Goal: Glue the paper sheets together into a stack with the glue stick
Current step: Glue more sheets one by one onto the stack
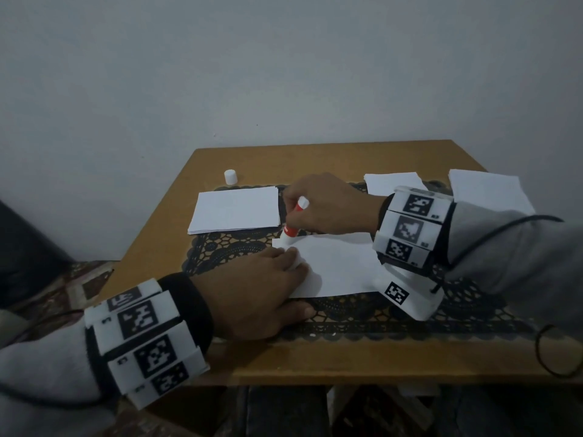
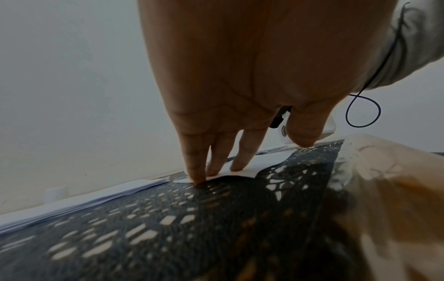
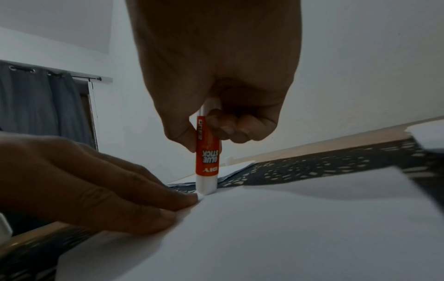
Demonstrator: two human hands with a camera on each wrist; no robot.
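A white paper sheet [image 1: 340,266] lies on the black lace mat [image 1: 227,247] in the middle of the table. My left hand [image 1: 268,285] presses its left edge flat with straight fingers [image 2: 216,161]. My right hand [image 1: 325,203] grips an orange-and-white glue stick [image 1: 291,227], uncapped and tip down. The stick's tip touches the sheet's far left corner [image 3: 204,195], right beside my left fingertips [image 3: 182,201]. In the right wrist view the glue stick [image 3: 207,152] stands nearly upright between thumb and curled fingers.
A stack of white sheets [image 1: 236,209] lies at the back left, with the white glue cap [image 1: 230,177] behind it. Two more paper piles [image 1: 394,182] [image 1: 489,187] sit at the back right. The wooden table's front edge [image 1: 378,361] is near me.
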